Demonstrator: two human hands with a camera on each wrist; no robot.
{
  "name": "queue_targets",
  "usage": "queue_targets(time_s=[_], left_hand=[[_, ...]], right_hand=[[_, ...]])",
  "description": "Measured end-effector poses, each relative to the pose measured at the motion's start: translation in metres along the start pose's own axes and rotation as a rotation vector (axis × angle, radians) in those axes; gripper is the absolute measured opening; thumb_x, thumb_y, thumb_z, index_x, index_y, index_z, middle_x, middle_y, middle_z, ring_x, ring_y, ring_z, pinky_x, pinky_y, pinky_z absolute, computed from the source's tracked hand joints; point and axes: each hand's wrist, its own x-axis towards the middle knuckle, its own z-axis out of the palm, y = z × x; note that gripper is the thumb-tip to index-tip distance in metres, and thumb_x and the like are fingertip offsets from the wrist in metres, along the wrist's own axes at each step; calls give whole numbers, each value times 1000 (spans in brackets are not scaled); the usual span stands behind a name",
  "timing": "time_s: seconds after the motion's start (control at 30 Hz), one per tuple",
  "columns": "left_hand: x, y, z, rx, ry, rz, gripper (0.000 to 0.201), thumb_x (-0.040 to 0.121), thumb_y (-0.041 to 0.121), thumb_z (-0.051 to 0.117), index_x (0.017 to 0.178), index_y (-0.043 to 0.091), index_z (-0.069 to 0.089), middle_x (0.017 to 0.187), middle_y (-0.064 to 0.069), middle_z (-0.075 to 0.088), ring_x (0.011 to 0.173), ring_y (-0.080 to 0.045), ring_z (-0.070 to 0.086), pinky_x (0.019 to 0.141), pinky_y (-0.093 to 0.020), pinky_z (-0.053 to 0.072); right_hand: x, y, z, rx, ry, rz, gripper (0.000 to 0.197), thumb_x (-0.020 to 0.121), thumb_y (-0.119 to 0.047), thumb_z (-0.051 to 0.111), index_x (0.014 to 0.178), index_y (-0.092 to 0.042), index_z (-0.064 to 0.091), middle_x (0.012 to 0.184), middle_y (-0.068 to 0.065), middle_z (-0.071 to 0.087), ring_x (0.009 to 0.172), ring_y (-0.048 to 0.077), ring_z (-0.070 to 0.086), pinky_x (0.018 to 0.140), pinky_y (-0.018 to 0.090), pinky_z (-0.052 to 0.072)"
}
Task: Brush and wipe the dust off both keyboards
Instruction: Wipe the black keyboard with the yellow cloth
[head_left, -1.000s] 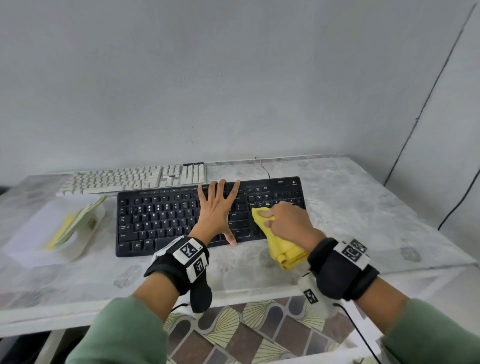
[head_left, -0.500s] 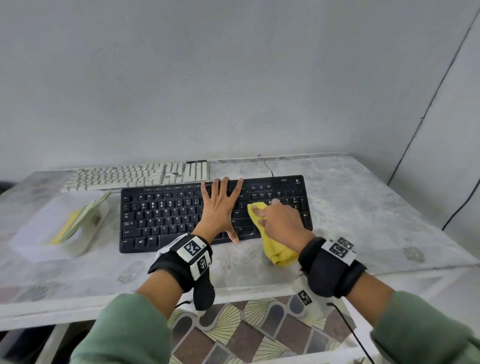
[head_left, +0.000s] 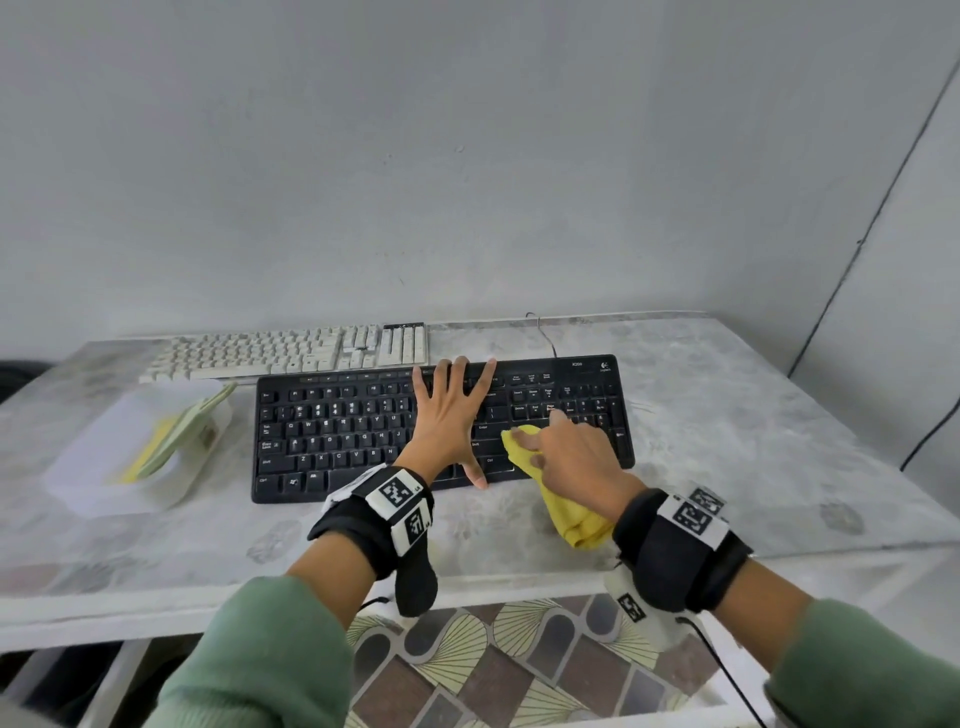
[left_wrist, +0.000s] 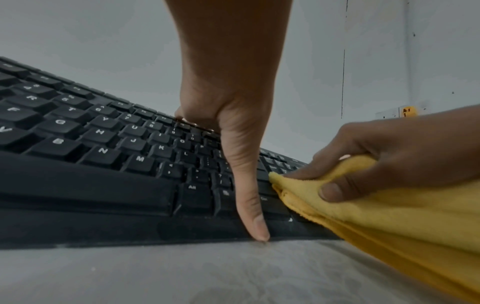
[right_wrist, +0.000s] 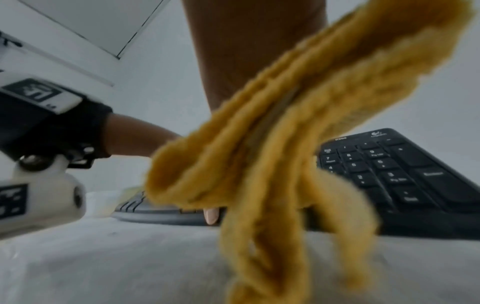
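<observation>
Wiping under way on the black keyboard (head_left: 363, 431), centre of the table (head_left: 727, 415). Left hand (head_left: 449, 415) flat, fingers spread, steadying it. Right hand (head_left: 576, 457) grips the yellow cloth (head_left: 571, 519) near the arrow keys. White keyboard (head_left: 291, 351) behind, apparently pending.

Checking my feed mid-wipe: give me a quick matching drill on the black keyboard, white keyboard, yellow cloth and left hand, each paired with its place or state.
Things:
1. black keyboard
2. white keyboard
3. yellow cloth
4. left hand

Places or states:
A. pinched by the right hand
B. at the back, near the wall
C. flat, fingers spread on keys
D. nearest the person, being wiped

Pairs: 1-D, 2-B, 3-A, 4-C
</observation>
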Motion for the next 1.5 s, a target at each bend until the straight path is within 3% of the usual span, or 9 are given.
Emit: queue_targets(time_s=[0.4, 0.5, 0.67, 0.9, 1.0, 1.1, 1.3, 1.4, 1.5], left_hand=[[0, 0, 0, -5, -6, 0, 150, 47, 63, 84, 150, 25, -17, 155, -16, -1, 143, -38, -2, 110, -65, -3], [3, -1, 2, -16, -16, 9, 150, 46, 62, 85, 150, 25, -17, 154, -16, -1, 143, -38, -2, 110, -65, -3], [5, -4, 3, -20, -33, 24, 151, 45, 64, 84, 151, 25, -16, 154, -15, 1, 142, -37, 1, 111, -66, 0], [8, -5, 1, -41, -73, 33, 151, 45, 63, 85, 150, 25, -17, 154, -16, 0, 143, -37, -1, 110, -66, -2], [10, -6, 2, -55, -86, 39, 152, 44, 62, 85, 150, 26, -17, 154, -16, 0, 142, -37, -2, 110, -65, -2], [11, -7, 3, -54, -88, 35, 152, 43, 63, 85, 150, 26, -17, 154, -15, 1, 142, -37, -1, 110, -65, -2], [8, -8, 3, -55, -91, 37, 152, 44, 63, 85, 150, 26, -17, 154, -16, -1, 143, -37, -2, 111, -64, -3], [9, -7, 1, -59, -91, 40, 151, 45, 63, 85, 150, 26, -17, 154, -16, 0, 142, -36, -1, 111, -64, -3], [10, -7, 0, -56, -104, 40, 152, 44, 63, 85, 150, 26, -17, 154, -16, -1, 143, -36, -2, 111, -64, -3]], right_hand=[[-9, 10, -9, -215, -52, -177, 34, 97, -14, 39, 104, -38, 61, 70, -1, 19, 58, 23, 45, 48, 28, 24], [-14, 11, -2, -329, -26, -259, 59, 93, 1, 35, 135, -40, 40, 92, 9, 33, 47, 16, 29, 44, 28, 16], [-24, 30, 3, -389, -58, -236, 63, 86, 5, 39, 137, -32, 39, 116, 14, 40, 48, 13, 25, 44, 29, 14], [-20, 42, 7, -319, 76, -183, 56, 88, -2, 46, 120, -47, 54, 68, 0, 14, 44, 14, 20, 43, 27, 11], [-16, 22, 13, -307, 219, -274, 58, 49, -6, 83, 87, -47, 68, 62, 2, 26, 41, 9, -7, 44, 21, -7], [-10, 28, 28, -261, 308, -385, 65, 30, -2, 84, 81, -40, 71, 60, 6, 48, 47, 8, -16, 49, 17, -12], [-32, 51, 14, -401, -18, -189, 70, 85, 7, 37, 139, -37, 34, 122, 18, 39, 47, 12, 23, 43, 27, 15], [-27, 48, 17, -342, 104, -184, 65, 82, 5, 46, 127, -42, 50, 97, 13, 40, 44, 12, 19, 43, 25, 11], [-18, 27, 17, -270, 252, -252, 62, 47, -4, 83, 88, -48, 68, 67, 2, 24, 42, 8, -8, 43, 21, -7]])
